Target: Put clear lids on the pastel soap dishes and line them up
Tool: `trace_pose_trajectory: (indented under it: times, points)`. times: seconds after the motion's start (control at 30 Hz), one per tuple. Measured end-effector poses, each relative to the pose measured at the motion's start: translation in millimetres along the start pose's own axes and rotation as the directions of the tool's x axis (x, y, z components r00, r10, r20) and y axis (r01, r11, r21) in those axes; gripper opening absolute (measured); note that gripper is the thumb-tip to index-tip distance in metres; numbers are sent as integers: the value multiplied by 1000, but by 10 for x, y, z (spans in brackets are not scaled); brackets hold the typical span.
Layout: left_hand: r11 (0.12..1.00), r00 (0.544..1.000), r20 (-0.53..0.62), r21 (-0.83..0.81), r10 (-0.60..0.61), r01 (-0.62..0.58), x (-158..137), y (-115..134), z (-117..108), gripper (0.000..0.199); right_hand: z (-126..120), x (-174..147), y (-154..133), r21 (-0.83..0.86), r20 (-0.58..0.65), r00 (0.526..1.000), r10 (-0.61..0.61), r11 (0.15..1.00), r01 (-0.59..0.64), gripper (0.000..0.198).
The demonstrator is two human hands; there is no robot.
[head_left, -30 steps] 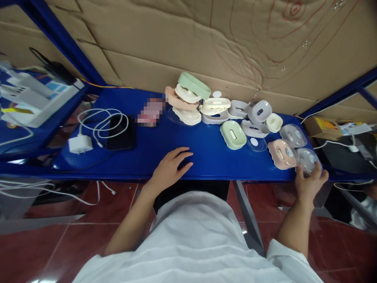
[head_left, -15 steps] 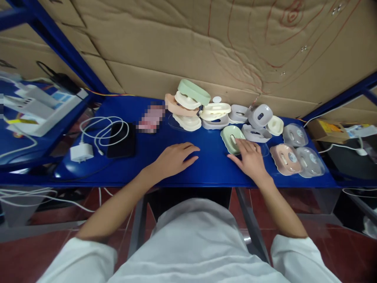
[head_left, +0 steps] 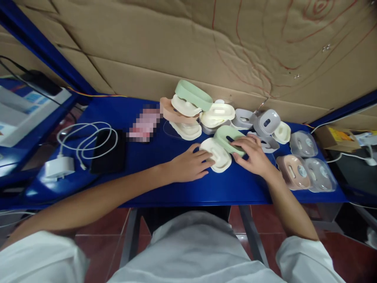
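Observation:
My right hand (head_left: 253,153) is closed on a pale green soap dish shell (head_left: 221,135), fingers over its top by the dark oval slot and thumb low at its near side. Just in front and to the left lies a white oval soap dish tray (head_left: 220,159), separate from the shell. My left hand (head_left: 191,164) reaches in from the left with its fingers spread, the tips touching or overlapping the tray's left edge. Whether it grips the tray at all is hard to see. Behind, a grey shell (head_left: 268,144) is partly hidden by my right hand.
A stack of parts with a green shell (head_left: 194,95) on top leans near the cardboard wall (head_left: 141,47). Clear-lidded soap dishes, one pink (head_left: 294,173), stand at the right. A white charger (head_left: 59,167) and a black flat object (head_left: 108,151) lie left on the blue table (head_left: 165,192).
The green dish has come apart: its shell is raised in my right hand and the white tray shows separately. My left hand has moved right to the tray. The camera view has shifted.

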State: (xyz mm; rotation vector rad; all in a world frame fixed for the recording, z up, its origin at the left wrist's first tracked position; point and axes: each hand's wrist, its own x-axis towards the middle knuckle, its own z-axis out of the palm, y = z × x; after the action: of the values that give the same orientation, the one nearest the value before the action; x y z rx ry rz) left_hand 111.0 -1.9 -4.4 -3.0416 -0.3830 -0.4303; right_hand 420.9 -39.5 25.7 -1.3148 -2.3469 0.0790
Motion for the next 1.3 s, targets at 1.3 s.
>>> trace_pose_trajectory:
  times: [1.3]
  points:
    - [978, 989, -147, -208, 1, -32, -465, 99, -209, 44, -415, -120, -582, 290, 263, 855, 448, 808, -513, 32]
